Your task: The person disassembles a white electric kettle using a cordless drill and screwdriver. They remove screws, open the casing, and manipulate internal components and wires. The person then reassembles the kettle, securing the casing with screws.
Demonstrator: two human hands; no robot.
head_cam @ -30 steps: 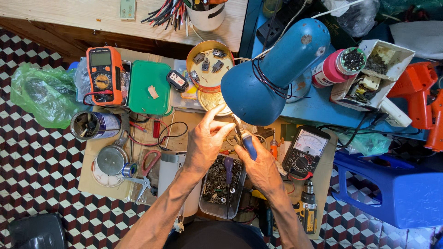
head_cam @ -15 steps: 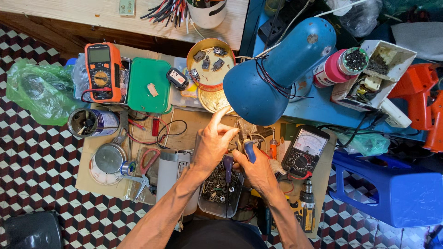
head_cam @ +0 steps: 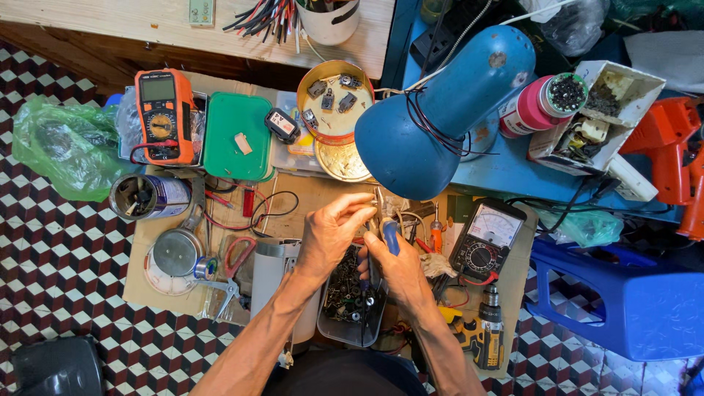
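Head view: blue-handled pliers [head_cam: 389, 233] gripped in right hand [head_cam: 400, 268]; left hand [head_cam: 331, 233] brought close, fingers pinched at tool tip, small part there too small to identify; both held above tray of small parts [head_cam: 350, 293]; work judged midway, nothing set down yet

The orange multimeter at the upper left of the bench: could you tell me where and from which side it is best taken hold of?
Grip the orange multimeter across its two long sides, around its lower body, coming down from above. It lies flat, face up, so the long rubbery edges are exposed. A green lid sits close on one side, and a lead trails from its bottom, so lift gently.
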